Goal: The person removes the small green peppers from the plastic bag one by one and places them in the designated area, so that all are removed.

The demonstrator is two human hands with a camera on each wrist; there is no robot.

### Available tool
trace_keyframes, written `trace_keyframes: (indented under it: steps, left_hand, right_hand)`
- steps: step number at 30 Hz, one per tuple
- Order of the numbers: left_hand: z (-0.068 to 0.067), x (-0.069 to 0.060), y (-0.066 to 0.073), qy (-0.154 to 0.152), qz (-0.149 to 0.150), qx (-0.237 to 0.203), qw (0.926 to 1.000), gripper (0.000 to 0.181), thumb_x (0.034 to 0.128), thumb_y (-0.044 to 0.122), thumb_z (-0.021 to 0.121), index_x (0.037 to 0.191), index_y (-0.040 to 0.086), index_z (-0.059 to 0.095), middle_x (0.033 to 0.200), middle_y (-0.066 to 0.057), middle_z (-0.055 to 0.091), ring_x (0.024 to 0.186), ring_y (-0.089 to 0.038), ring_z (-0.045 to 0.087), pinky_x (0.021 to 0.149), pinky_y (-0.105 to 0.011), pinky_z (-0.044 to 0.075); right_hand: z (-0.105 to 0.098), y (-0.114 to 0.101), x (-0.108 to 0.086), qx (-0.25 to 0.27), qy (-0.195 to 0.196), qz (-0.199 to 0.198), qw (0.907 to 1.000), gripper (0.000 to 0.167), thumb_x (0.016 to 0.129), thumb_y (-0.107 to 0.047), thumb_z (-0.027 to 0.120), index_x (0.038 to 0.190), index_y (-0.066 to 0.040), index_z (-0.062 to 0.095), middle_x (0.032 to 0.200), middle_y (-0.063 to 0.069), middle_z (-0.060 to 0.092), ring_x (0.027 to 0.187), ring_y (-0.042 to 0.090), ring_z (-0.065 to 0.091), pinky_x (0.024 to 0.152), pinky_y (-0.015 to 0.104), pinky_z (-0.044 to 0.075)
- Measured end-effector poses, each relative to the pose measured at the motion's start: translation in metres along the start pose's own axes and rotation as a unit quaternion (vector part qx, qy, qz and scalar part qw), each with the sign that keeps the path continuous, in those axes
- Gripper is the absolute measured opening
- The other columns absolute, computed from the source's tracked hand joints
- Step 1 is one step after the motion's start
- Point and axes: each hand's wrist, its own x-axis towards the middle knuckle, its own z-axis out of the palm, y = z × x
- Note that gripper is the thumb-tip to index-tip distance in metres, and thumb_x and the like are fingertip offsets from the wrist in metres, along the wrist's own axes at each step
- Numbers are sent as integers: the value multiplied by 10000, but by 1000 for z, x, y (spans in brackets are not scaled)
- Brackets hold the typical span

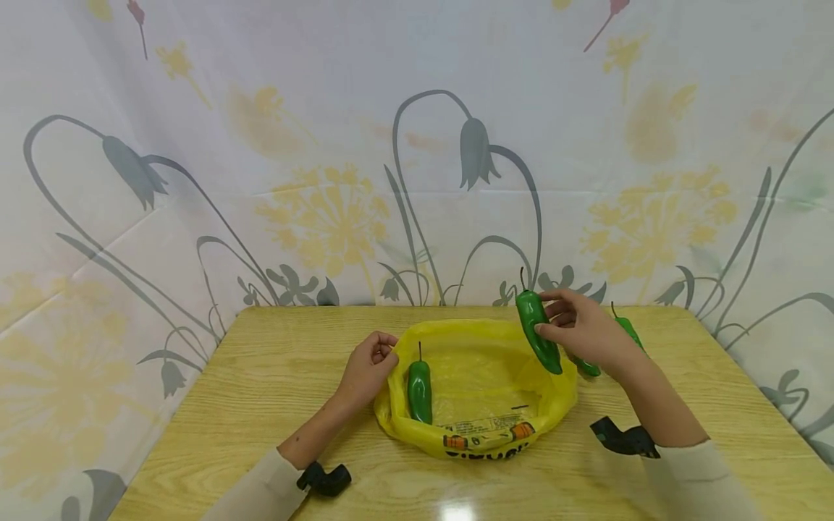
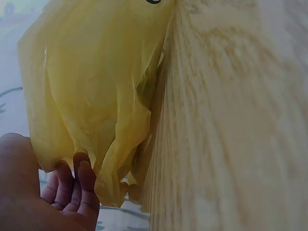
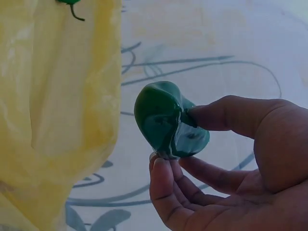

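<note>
A yellow plastic bag [image 1: 482, 434] lies with its mouth spread wide at the middle of the table. Inside it, along the left side, is one green pepper [image 1: 420, 391] with a dark stem. My left hand [image 1: 368, 365] pinches the bag's left rim; in the left wrist view the fingertips meet the thin yellow plastic [image 2: 86, 86]. My right hand [image 1: 586, 329] holds another green pepper [image 1: 537, 333] between thumb and fingers, over the bag's right rim. The right wrist view shows this held pepper [image 3: 161, 118] end-on, beside the bag's yellow wall [image 3: 72, 96].
To the right of the bag, partly hidden by the right hand and arm, are two more green peppers, one nearer [image 1: 588, 367] and one farther back [image 1: 627, 329]. A flower-printed cloth [image 1: 313, 145] hangs behind the wooden table [image 1: 260, 369].
</note>
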Motion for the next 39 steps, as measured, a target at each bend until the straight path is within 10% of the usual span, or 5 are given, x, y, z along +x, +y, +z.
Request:
trace_keyframes:
  steps: [39]
  left_hand:
    - [3, 4, 1, 317, -261, -175, 9990, 194, 968, -44, 578, 1150, -81, 634, 939, -113, 568, 810, -183, 530, 720, -204, 447]
  right_hand:
    - [-73, 64, -6, -51, 93, 733, 9973, 670, 1116, -258, 529, 1621, 89, 260, 1477, 424, 388, 1280, 556, 478, 997, 621, 475]
